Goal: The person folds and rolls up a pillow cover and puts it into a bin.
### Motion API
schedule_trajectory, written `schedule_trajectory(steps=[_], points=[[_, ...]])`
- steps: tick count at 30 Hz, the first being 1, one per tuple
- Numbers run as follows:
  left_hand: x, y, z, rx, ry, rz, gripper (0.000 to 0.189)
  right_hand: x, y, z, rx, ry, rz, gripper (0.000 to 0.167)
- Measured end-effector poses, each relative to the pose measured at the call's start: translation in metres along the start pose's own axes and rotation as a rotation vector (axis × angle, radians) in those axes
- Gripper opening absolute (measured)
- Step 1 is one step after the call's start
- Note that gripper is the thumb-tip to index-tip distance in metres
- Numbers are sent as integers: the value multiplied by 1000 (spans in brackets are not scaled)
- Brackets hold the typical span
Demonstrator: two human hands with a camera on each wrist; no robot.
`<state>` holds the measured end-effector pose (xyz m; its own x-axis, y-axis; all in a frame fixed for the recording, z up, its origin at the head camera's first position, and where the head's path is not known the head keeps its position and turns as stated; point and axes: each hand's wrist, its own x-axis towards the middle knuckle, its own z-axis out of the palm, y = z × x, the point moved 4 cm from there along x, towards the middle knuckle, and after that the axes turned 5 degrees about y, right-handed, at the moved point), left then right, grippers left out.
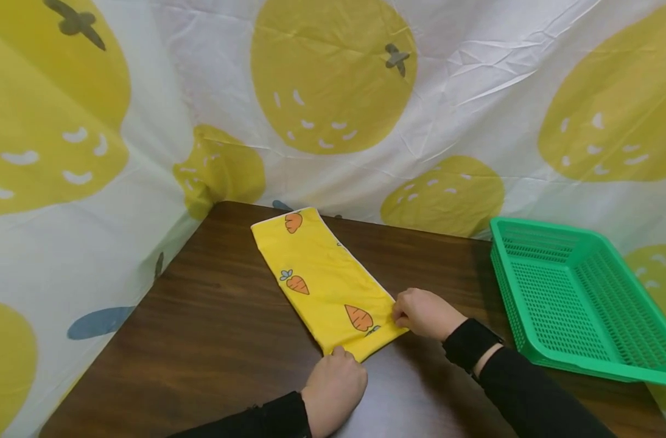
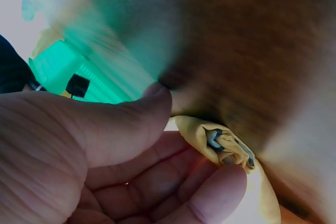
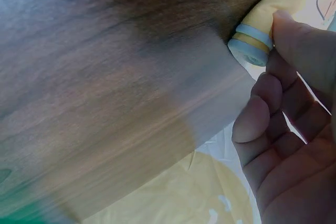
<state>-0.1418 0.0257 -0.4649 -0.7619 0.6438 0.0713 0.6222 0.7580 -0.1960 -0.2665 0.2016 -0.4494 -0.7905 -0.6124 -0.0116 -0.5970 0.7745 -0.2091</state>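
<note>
A yellow carrot-print cloth (image 1: pixel 333 274) lies as a long folded strip on the table, slanting from the back left toward me. Its near end is rolled up a little. At the near left corner my left hand (image 1: pixel 335 386) holds the roll; the left wrist view shows the crumpled roll end (image 2: pixel 226 145) between thumb and fingers. My right hand (image 1: pixel 426 313) grips the near right corner. Seen from the right wrist, the thumb (image 3: pixel 299 40) lies on the roll, whose pale-edged end (image 3: pixel 251 45) shows beside the curled fingers. The far end lies flat.
A green plastic basket (image 1: pixel 505 298) stands on the right of the brown wooden table (image 1: pixel 201 340), close to my right forearm. A white sheet with large yellow fruit prints (image 1: pixel 333 73) hangs along the back and left table edges.
</note>
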Motion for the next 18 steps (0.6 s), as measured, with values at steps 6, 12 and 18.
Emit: schedule_trajectory(steps=[6, 12, 18], points=[[0, 0, 1, -4, -1, -28, 18, -10, -1, -1, -96, 37, -109, 7], [2, -5, -1, -77, 46, -73, 20, -16, -4, 1, -217, 92, -210, 32], [6, -11, -2, -174, 25, -108, 21, -17, -9, 2, -292, 161, -276, 15]])
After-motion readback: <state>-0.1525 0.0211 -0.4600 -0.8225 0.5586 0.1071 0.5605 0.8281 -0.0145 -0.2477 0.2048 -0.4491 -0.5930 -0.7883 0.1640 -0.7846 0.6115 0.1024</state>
